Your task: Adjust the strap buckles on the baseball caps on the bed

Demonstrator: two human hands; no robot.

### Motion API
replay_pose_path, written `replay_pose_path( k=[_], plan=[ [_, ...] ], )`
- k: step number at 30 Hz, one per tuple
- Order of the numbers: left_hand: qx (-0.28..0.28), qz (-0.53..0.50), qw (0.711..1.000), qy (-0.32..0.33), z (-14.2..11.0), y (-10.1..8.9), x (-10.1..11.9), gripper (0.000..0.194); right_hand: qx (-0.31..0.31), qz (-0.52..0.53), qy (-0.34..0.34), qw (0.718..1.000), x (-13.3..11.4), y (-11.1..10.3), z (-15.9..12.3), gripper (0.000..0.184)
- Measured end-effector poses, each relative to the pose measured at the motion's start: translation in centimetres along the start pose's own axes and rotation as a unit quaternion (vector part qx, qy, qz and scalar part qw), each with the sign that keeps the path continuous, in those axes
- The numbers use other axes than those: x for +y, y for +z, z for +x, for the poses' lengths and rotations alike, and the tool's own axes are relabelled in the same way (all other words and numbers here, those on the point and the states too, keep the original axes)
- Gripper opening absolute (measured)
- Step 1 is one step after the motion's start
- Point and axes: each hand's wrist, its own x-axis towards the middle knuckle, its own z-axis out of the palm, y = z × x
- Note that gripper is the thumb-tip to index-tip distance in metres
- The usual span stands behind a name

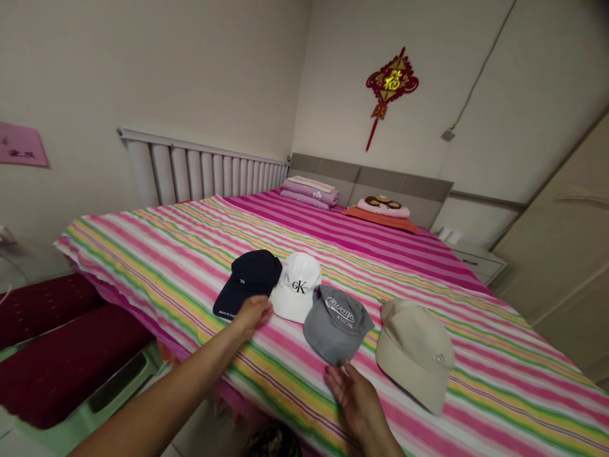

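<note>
Several baseball caps lie in a row on a striped bedspread (143,266). From left to right are a navy cap (252,274), a white cap with black lettering (295,285), a grey cap with a printed logo (335,324) and a beige cap (413,352). My left hand (252,315) lies against the lower edge of the navy cap, close to the white one. Whether it grips the cap is hard to tell. My right hand (352,400) has its fingers spread, and the fingertips reach the grey cap's lower edge.
A dark red padded bench (61,362) stands along the bed's left side, below a white radiator (204,168). Folded bedding (309,192) and a pillow (383,212) lie at the headboard (371,181). A bedside cabinet (478,263) and wardrobe (556,254) stand at right.
</note>
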Motion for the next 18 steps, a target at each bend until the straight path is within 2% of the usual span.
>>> replay_pose_path(
  k=[2, 5, 8, 10, 14, 18],
  plan=[
    [-0.020, -0.007, 0.997, -0.069, -0.7, 2.0, -2.1, 0.010, 0.025, 0.019, 0.004, 0.999, -0.3, 0.8, 0.4, 0.018],
    [-0.007, -0.036, 0.993, -0.115, -0.5, 4.1, -3.7, 0.004, 0.059, 0.048, 0.011, 0.997, -0.9, 1.9, 1.2, 0.017],
    [0.016, -0.068, 0.991, -0.117, 0.2, 5.4, -4.0, 0.010, 0.070, 0.064, 0.013, 0.995, -2.1, 2.3, 1.7, 0.023],
    [0.016, -0.093, 0.989, -0.111, 0.4, 6.2, -4.2, 0.012, 0.057, 0.076, 0.003, 0.995, -3.1, 2.1, 1.5, 0.020],
    [-0.025, -0.144, 0.983, -0.109, -0.3, 7.6, -4.8, 0.015, 0.010, 0.105, -0.022, 0.994, -4.8, 0.9, -0.4, 0.017],
    [-0.060, -0.167, 0.977, -0.118, -1.5, 8.7, -5.9, 0.022, -0.005, 0.123, -0.036, 0.992, -6.0, -0.7, -2.6, 0.022]
  ],
)
